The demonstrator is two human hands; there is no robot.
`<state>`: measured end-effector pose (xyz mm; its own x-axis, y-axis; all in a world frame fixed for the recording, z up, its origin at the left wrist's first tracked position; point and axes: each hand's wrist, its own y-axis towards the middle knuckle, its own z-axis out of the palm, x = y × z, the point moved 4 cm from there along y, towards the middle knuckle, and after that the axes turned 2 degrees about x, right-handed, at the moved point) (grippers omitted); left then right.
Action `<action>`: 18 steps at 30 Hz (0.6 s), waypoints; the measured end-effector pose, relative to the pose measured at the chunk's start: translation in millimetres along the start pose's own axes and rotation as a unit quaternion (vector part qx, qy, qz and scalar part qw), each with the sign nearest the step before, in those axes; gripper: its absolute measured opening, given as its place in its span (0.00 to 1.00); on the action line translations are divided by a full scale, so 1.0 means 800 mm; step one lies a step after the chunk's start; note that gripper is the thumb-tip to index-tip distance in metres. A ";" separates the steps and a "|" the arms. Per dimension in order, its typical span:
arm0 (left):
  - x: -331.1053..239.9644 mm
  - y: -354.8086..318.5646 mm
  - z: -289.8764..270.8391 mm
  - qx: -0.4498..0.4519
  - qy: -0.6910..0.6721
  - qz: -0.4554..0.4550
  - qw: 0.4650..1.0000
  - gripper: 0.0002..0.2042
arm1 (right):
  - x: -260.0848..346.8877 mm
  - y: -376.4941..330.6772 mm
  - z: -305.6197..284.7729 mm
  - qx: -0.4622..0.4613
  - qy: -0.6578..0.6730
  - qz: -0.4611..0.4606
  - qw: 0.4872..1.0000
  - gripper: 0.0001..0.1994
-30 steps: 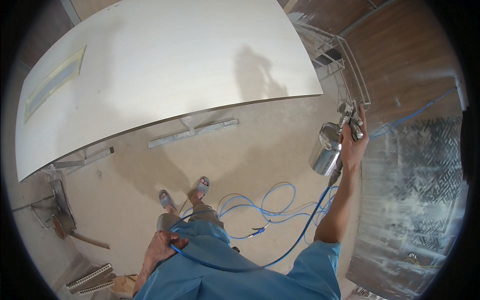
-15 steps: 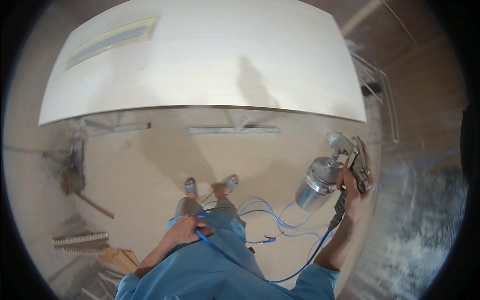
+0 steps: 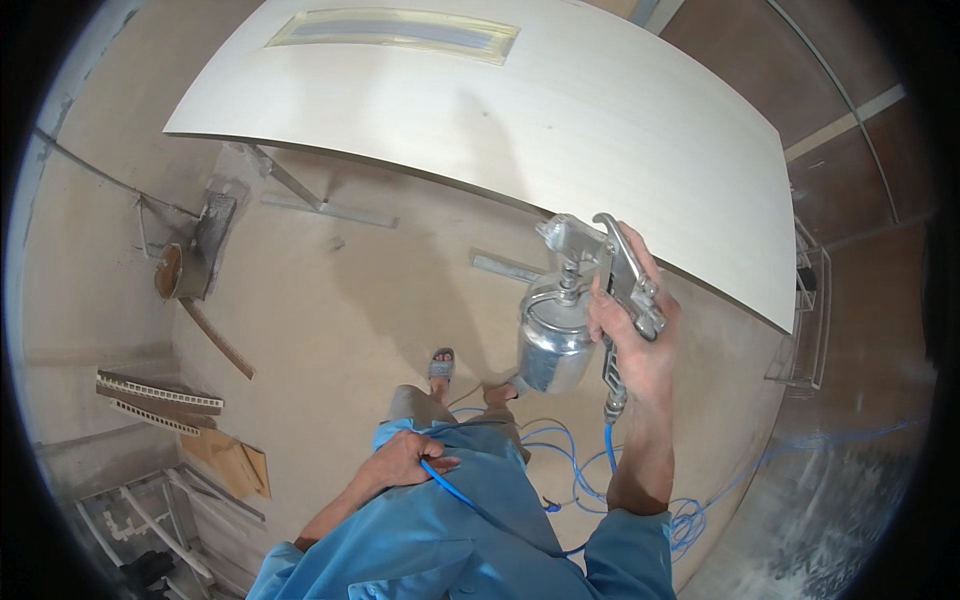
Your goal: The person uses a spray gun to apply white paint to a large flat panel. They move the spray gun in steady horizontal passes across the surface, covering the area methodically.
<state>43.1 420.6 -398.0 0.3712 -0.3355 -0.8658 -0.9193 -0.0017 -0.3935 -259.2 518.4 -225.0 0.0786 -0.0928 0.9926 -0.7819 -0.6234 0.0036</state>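
My right hand (image 3: 645, 325) is wrapped round the handle of a metal spray gun (image 3: 575, 240), held up near the front edge of a large white panel (image 3: 640, 150). Below the gun's body hangs a silver paint cup (image 3: 555, 345). A blue air hose (image 3: 611, 450) runs down from the handle's base. Against my waist, my left hand (image 3: 405, 460) is closed on a length of that blue hose. A rectangle edged with masking tape (image 3: 395, 35) lies on the panel's far left part.
Metal support legs (image 3: 330, 212) stand under the panel. Loops of blue hose (image 3: 575, 465) lie on the floor beside my feet. At left are a round can (image 3: 170, 270), slotted strips (image 3: 160, 390) and a brown board (image 3: 228, 460). A wire rack (image 3: 815, 320) stands at right.
The spray gun and my right hand have moved left and slightly up, toward the panel's edge. The view has turned, so the panel sits slanted. My left hand keeps hold of the hose.
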 end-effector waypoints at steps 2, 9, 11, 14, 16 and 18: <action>0.011 -0.006 -0.012 0.001 -0.012 0.002 1.000 0.29 | 0.002 0.016 0.029 0.009 0.087 -0.024 0.996 0.32; 0.006 0.014 -0.012 0.002 -0.030 0.016 0.999 0.28 | 0.003 0.023 0.024 0.052 0.048 -0.015 0.997 0.34; -0.018 0.034 0.001 0.032 -0.020 0.041 0.998 0.27 | 0.014 0.007 -0.019 0.026 0.037 -0.028 0.999 0.35; -0.067 0.070 0.026 0.092 0.001 0.082 0.992 0.27 | 0.046 -0.045 -0.112 -0.074 0.013 -0.038 0.996 0.35; -0.102 0.093 0.047 0.125 0.013 0.106 0.986 0.26 | 0.066 -0.085 -0.174 -0.141 -0.018 -0.035 0.989 0.36; -0.126 0.112 0.062 0.143 0.032 0.110 0.983 0.26 | 0.076 -0.117 -0.227 -0.196 -0.066 -0.023 0.978 0.37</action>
<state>-70.0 500.9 -360.9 0.1505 -0.3573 -0.9218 -0.8987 0.3391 -0.2781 -293.7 712.3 -143.1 0.1783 -0.1867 0.9661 -0.9504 -0.2869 0.1200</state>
